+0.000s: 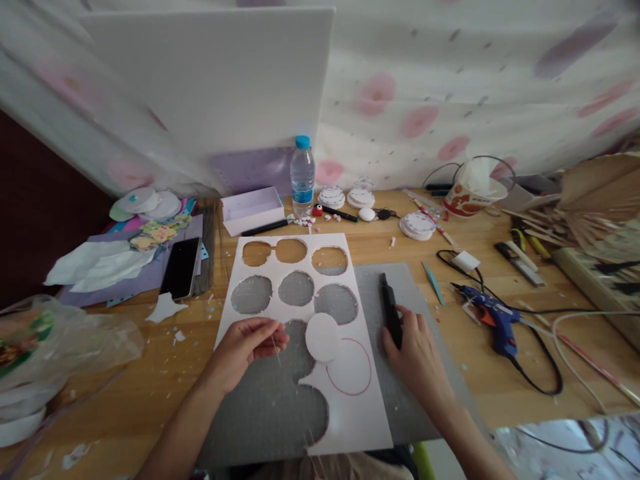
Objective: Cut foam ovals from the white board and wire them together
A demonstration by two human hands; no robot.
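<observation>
A white foam sheet with several round holes lies on the grey cutting mat. Above its left part, my left hand is closed in a pinch; a thin pale strand shows below the fingers, too fine to make out. A loose white foam disc rests on the sheet, beside and partly over a circle drawn in red. To the sheet's right, my right hand has its fingers around a black utility knife, which is on or just above the mat.
A water bottle and a white box stand behind the sheet. On the right are a blue glue gun with its cable and a teal tool. A phone lies left; foam scraps are scattered nearby.
</observation>
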